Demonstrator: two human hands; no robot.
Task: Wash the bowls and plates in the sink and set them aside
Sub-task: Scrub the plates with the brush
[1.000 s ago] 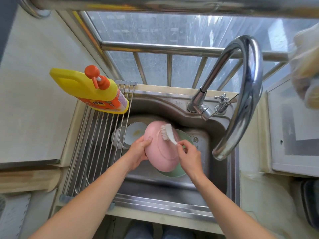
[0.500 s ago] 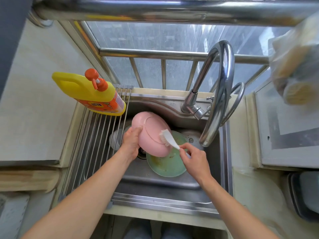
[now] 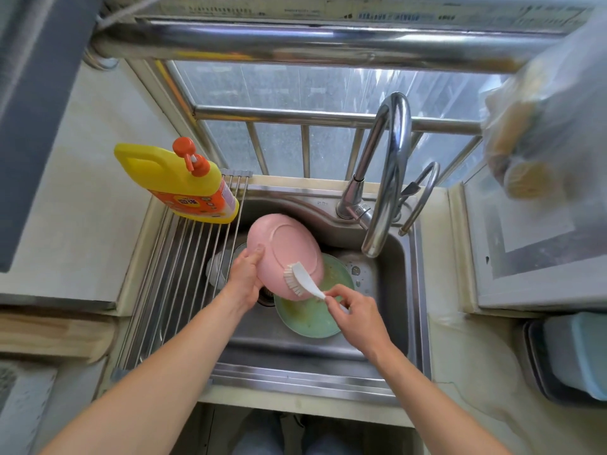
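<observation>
A pink plate (image 3: 285, 247) is held tilted over the steel sink (image 3: 399, 290), underside up, with my left hand (image 3: 244, 280) gripping its left rim. My right hand (image 3: 356, 315) holds a white dish brush (image 3: 300, 280) by the handle; its bristles press on the plate's lower edge. Below them a green plate (image 3: 308, 318) with food residue lies in the sink basin. A white bowl (image 3: 218, 269) sits partly hidden under the rack at the sink's left.
A roll-up steel drying rack (image 3: 184, 284) spans the sink's left side, with a yellow detergent bottle (image 3: 179, 183) at its far end. The curved faucet (image 3: 389, 178) arches over the basin's right. A hanging plastic bag (image 3: 542, 126) is upper right; a blue container (image 3: 578, 353) stands at right.
The brush has slid from the plate's upper side down to its lower edge. The plate has tilted and moved toward the left of the sink, uncovering more of the green plate.
</observation>
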